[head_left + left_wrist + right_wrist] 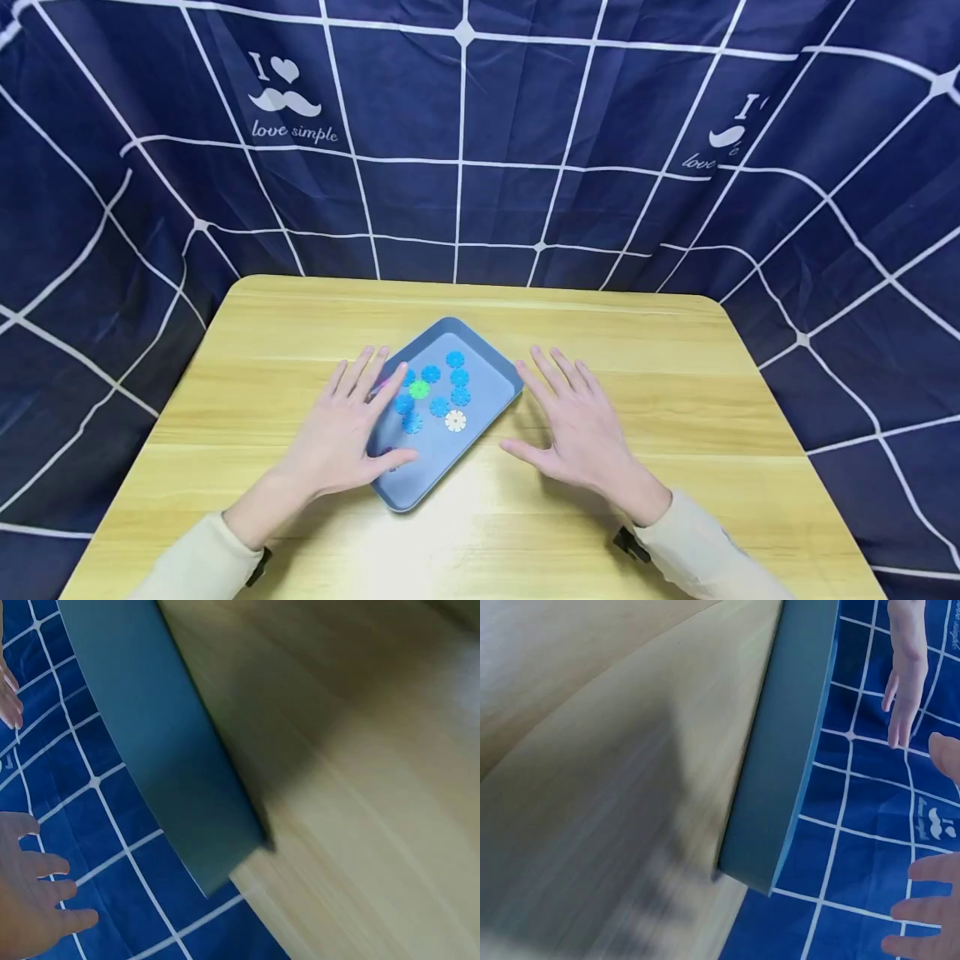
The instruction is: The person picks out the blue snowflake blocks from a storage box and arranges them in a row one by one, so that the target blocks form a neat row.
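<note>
A blue-grey tray [480, 417] lies slantwise on the table, holding several notched plastic discs: blue ones [439, 407], a green one [419, 389] and a cream one [455, 421]. My left hand [337, 437] spreads over the tray's left side with its fingers straight, hiding part of it; a bit of pink shows beside the index finger. On the other side my right hand [581, 425] is spread, fingertips close to the tray's right corner, holding nothing. The wrist views show the tray's outer wall [165, 750] and the fingers [922, 909] of the right hand apart from it.
The pale wooden table [637, 333] has rounded far corners. Behind it and along both sides hangs a navy curtain [412, 108] with white grid lines and printed lettering. Dark straps [632, 544] show under the light sleeves [697, 542].
</note>
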`<state>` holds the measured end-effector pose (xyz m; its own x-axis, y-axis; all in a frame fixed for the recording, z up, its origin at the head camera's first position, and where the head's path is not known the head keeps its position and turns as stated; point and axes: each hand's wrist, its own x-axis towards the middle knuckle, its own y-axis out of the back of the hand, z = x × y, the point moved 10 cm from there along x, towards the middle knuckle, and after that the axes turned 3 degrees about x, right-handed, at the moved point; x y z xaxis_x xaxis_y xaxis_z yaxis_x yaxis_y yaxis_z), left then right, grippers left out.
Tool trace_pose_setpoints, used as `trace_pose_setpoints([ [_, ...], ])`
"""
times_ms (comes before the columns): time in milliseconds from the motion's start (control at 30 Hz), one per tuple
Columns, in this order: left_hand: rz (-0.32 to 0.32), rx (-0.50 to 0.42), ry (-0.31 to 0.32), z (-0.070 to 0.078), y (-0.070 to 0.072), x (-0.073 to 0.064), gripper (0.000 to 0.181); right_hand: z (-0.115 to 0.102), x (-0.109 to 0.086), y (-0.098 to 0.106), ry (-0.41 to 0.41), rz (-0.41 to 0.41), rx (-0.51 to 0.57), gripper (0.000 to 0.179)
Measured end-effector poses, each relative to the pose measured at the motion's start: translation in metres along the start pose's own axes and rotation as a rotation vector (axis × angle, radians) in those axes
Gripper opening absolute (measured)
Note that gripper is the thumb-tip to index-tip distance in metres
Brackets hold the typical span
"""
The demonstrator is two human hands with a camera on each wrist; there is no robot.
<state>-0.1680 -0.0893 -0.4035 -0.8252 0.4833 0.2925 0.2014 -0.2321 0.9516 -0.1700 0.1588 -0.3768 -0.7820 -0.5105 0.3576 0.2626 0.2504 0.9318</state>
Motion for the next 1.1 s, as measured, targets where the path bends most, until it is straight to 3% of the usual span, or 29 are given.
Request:
trace_pose_setpoints([
  [200,-0.052,-0.115,0.099,-0.023,0.000,-0.014,0.099,-0.006,0.012,-0.016,0.027,-0.058,0.075,0.092],
  [400,-0.064,-0.224,0.185,-0.047,0.000,-0.029,0.081,-0.016,0.022,-0.033,0.061,-0.081,0.164,0.077],
  [567,-0.048,-0.320,0.255,-0.064,-0.002,-0.039,0.072,-0.026,0.028,-0.045,0.087,-0.090,0.220,0.063],
  [833,0.032,-0.480,0.311,-0.086,-0.002,-0.051,0.051,-0.035,0.041,-0.064,0.080,-0.144,0.263,0.049],
  [1100,0.048,-0.527,0.438,-0.107,-0.009,-0.061,0.037,-0.038,0.051,-0.086,0.026,-0.219,0.332,0.042],
])
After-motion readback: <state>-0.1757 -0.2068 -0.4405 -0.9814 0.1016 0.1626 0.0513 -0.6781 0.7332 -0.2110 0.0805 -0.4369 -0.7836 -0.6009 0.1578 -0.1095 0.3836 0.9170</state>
